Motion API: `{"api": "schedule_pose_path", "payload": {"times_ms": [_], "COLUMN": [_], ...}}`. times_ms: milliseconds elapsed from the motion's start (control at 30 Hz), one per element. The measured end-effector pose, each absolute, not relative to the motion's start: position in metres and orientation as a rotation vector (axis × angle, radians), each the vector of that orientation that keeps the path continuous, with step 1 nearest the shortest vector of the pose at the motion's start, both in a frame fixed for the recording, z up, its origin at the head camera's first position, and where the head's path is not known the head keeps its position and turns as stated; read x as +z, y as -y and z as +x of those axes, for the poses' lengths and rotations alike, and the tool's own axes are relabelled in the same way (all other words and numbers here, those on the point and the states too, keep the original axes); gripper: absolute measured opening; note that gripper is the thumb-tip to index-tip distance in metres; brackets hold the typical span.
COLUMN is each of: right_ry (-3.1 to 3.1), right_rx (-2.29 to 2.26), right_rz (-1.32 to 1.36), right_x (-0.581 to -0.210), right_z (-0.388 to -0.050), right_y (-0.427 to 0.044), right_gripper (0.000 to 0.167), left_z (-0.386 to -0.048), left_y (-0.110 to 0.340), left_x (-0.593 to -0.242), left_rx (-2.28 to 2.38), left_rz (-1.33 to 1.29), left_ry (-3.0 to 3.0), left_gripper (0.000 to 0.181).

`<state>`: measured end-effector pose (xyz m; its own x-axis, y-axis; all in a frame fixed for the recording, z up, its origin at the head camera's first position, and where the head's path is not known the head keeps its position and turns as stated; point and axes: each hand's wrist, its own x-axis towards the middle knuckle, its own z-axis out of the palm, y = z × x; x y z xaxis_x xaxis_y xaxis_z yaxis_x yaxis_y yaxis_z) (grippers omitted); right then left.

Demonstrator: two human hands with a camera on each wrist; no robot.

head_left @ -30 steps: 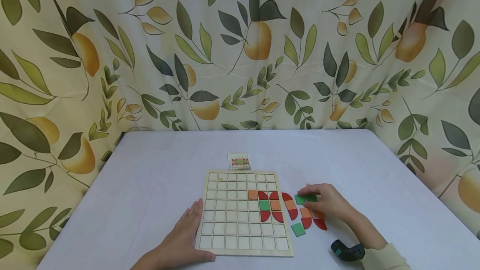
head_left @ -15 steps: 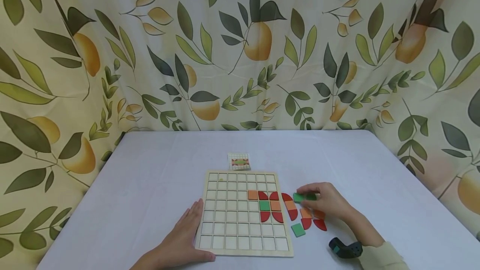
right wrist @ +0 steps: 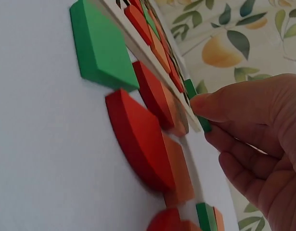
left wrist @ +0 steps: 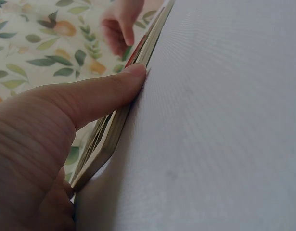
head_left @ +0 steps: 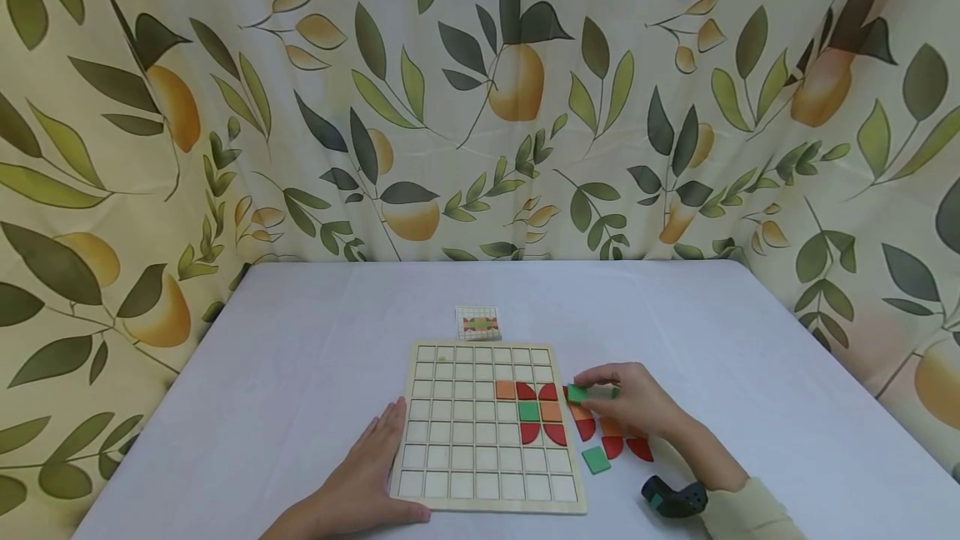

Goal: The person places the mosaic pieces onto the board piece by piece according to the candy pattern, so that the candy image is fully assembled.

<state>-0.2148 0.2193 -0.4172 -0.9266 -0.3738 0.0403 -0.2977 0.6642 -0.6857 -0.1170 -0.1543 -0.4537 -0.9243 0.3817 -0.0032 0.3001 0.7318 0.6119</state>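
A wooden grid board (head_left: 465,458) lies on the table. My left hand (head_left: 358,473) rests at its near left corner, fingers straight along the left edge and thumb (left wrist: 107,94) against the near edge. Close to the board's right edge, my right hand (head_left: 641,398) pinches a green square tile (head_left: 576,394) between thumb and fingers. Beneath and beside that hand lie red quarter-round tiles (head_left: 612,447) and orange tiles (right wrist: 178,175), some partly hidden. Set in the grid are an orange square (head_left: 506,390), a green square (head_left: 528,411) and several red pieces (head_left: 554,434).
A small pattern card (head_left: 477,323) stands just behind the board. One loose green tile (head_left: 596,461) lies right of the board. A black curved device (head_left: 675,497) is at the right wrist. Printed curtain (head_left: 480,148) hangs behind the white table (head_left: 315,340).
My right hand has moved left toward the board, carrying the green tile away from where it was among the loose pieces. The left hand and board have stayed put.
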Motion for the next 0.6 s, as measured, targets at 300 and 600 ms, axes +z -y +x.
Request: {"api": "schedule_pose_path", "payload": {"times_ms": [300,600], "right_ry": [-2.730,-2.696], "right_rx": [-1.173,-1.163], "right_rz": [-0.606,-0.677], "right_x": [-0.416,-0.412], "right_z": [-0.214,-0.213], "right_y": [-0.205,-0.188], "right_gripper": [0.023,0.025], "left_z": [-0.117,-0.118], "left_y": [0.154,0.155], "left_x": [-0.453,-0.454], "left_rx": [0.943,0.946], "left_rz": [0.553,0.578], "left_ry": [-2.806,-2.813], "left_gripper": [0.132,0.131]}}
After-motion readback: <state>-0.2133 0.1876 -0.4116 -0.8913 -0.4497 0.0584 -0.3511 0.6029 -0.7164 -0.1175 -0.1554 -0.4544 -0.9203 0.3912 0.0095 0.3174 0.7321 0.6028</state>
